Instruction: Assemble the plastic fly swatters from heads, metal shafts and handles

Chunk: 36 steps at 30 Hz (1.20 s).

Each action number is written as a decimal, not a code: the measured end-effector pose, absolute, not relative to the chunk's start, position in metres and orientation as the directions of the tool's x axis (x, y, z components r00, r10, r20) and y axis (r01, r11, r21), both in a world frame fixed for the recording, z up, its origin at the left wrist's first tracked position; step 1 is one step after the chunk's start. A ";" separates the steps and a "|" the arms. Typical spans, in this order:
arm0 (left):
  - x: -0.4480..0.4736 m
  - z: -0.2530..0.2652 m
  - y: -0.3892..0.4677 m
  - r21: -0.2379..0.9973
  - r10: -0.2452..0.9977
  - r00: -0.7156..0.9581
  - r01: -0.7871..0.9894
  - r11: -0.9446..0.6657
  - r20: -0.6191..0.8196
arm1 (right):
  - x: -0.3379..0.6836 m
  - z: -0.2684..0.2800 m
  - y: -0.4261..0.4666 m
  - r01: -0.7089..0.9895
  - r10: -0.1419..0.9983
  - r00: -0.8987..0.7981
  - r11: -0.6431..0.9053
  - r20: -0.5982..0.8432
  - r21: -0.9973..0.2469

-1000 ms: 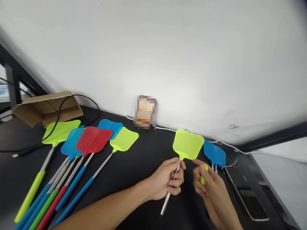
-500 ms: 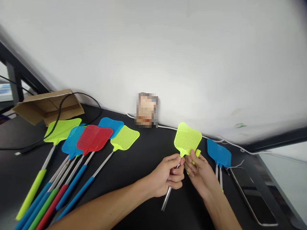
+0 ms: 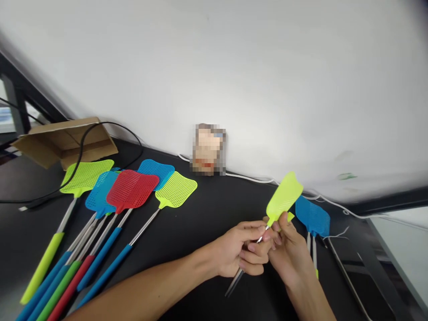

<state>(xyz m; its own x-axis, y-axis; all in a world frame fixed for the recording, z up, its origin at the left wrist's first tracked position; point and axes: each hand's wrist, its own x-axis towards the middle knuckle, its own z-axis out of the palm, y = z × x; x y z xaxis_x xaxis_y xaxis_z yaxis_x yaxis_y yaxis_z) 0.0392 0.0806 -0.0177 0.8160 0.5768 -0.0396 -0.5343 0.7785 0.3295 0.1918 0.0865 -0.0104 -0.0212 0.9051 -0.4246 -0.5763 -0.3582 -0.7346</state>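
Observation:
My left hand [image 3: 245,249] pinches the bare metal rod of a yellow-green fly swatter [image 3: 284,196] just below its perforated head. The rod's lower end sticks out under the fist, with no coloured sleeve on it. My right hand [image 3: 289,252] is closed beside the neck, its fingertips close to the left ones. A yellow-green piece [image 3: 290,216] shows behind its fingers; most of it is hidden, so its full shape is unclear. Two blue fly swatters [image 3: 312,216] lie on the black table just right of that hand.
On the left lie several fly swatters, among them a red one [image 3: 132,189] and a yellow-green one [image 3: 177,189]. Behind them are an open cardboard box [image 3: 70,142] and a black cable [image 3: 82,151]. A blurred-out item [image 3: 207,149] leans on the wall. At right lies a phone [image 3: 361,278].
Both hands have shifted slightly right with the fly swatter. Its head has turned from facing me flat to a slanted, narrower view leaning right. The camera view has moved a little.

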 end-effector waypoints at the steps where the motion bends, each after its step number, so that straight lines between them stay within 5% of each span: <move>1: 0.039 -0.017 0.080 0.324 0.563 0.826 -0.525 0.787 -0.029 | 0.191 -0.009 0.086 -0.573 0.909 -0.014 -0.349 -0.416 -0.742; 19: 0.038 -0.011 0.075 0.255 0.391 0.908 -0.418 0.872 0.152 | 0.184 0.016 0.079 -0.596 0.995 -0.018 -0.091 -0.100 -0.798; 36: 0.043 -0.012 0.067 0.198 0.319 0.922 -0.362 0.911 0.218 | 0.181 0.028 0.079 -0.667 1.000 -0.015 -0.029 -0.026 -0.744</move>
